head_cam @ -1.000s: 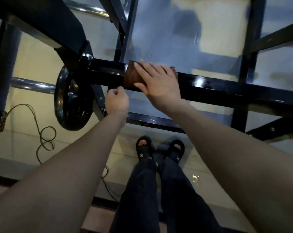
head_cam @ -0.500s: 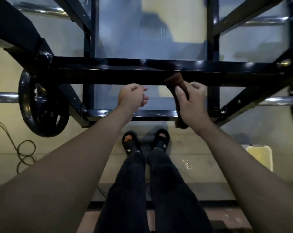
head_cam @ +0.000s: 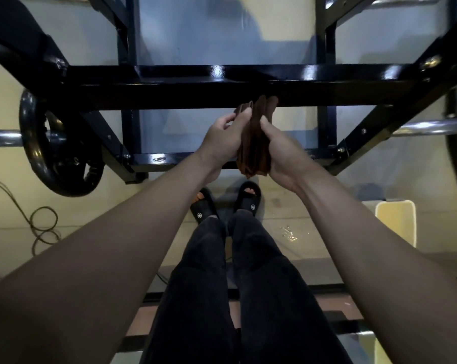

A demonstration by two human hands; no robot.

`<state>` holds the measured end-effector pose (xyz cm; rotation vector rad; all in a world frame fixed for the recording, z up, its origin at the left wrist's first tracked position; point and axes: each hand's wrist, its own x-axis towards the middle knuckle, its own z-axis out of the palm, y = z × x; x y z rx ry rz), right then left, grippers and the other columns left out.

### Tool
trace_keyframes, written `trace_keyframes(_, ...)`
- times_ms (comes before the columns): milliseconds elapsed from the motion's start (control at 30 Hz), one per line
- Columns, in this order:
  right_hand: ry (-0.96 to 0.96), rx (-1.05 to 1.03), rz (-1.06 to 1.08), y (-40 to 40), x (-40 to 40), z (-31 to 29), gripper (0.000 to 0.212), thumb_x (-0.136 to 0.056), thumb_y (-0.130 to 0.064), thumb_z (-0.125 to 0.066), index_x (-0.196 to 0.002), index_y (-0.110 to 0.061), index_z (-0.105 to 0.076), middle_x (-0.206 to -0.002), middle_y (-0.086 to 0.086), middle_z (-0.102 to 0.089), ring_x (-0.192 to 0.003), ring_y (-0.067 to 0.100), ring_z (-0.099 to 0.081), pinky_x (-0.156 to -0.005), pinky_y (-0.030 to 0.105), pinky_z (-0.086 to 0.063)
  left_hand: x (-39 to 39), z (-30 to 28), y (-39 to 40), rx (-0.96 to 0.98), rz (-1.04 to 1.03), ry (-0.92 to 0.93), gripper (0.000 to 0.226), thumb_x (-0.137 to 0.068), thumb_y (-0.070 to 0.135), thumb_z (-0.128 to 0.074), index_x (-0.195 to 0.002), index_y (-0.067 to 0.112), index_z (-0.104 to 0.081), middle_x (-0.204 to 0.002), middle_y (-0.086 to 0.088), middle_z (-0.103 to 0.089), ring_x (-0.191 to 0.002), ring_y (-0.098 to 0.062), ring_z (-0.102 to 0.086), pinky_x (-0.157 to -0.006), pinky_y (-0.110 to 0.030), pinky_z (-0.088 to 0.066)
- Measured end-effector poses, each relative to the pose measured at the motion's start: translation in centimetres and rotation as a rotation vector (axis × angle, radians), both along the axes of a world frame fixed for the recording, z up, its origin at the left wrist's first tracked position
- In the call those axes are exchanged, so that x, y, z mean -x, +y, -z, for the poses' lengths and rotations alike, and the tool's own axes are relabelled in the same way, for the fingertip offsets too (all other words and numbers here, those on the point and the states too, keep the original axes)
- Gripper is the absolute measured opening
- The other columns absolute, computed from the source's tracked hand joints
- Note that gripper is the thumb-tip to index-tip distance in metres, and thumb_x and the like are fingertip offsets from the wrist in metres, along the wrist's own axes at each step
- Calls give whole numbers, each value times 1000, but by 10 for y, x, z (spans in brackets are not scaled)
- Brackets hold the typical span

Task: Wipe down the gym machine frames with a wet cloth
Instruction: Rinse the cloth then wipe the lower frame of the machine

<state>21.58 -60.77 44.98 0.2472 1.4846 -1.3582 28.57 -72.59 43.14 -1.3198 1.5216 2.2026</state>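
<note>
Head-worn view, facing steeply down, hands close below

Ahead, blocked by the black frame crossbar (head_cam: 185, 93), spanning nearly the full width. Beyond it, open gaps between two upright posts, floor showing through. Below, a lower rail (head_cam: 169, 160) closing that opening, with clear floor underneath down to the sandalled feet (head_cam: 226, 202). To the left, hemmed in by a weight plate (head_cam: 51, 151) on its chrome bar. Right side narrowed by a diagonal brace (head_cam: 390, 114). Both hands (head_cam: 222, 143) kept just short of the crossbar.
</note>
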Motion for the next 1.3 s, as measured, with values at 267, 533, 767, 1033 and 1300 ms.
trace_keyframes(267,2,-34,-1,2,7,-8,48,-112,-48,-35,-133,-20,-68,-119,4,-77,-110,20,-73,-90,40,-61,-2,15,7,-147,-139,2,30,-109,24,-46,-128,8,-63,-115,-15,-73,-104,-29,-73,-78,-34,-62)
trace_keyframes(533,215,-132,116,34,19,4,34,-112,-37,-43,-125,-17,-68,-116,9,-77,-108,26,-74,-97,54,-58,-14,27,-5,-148,-175,-68,33,-109,24,-45,-139,17,-55,-125,-7,-69,-111,-26,-68,-91,-46,-57)
trace_keyframes(767,603,-168,-103,36,11,2,33,-109,-41,-46,-121,-24,-72,-109,3,-75,-106,19,-70,-89,50,-60,-14,34,5,-94,-95,-207,48,-108,34,-46,-152,17,-41,-150,-5,-46,-136,-26,-46,-113,-44,-40)
trace_keyframes(1033,1065,-266,-795,53,-25,18,41,-107,-23,-53,-148,-30,-56,-138,-6,-61,-124,17,-52,-102,38,-47,-3,28,2,-706,-362,-106,69,-97,67,-41,-118,4,-61,-104,-18,-64,-90,-30,-67,-84,-40,-59)
trace_keyframes(1300,464,-352,-58,71,-25,36,35,-103,-25,-58,-138,-23,-62,-131,-8,-63,-116,3,-59,-95,23,-53,-21,37,5,-481,-123,-158,32,-105,16,-52,-137,15,-55,-117,-19,-71,-85,-30,-77,-62,-45,-61)
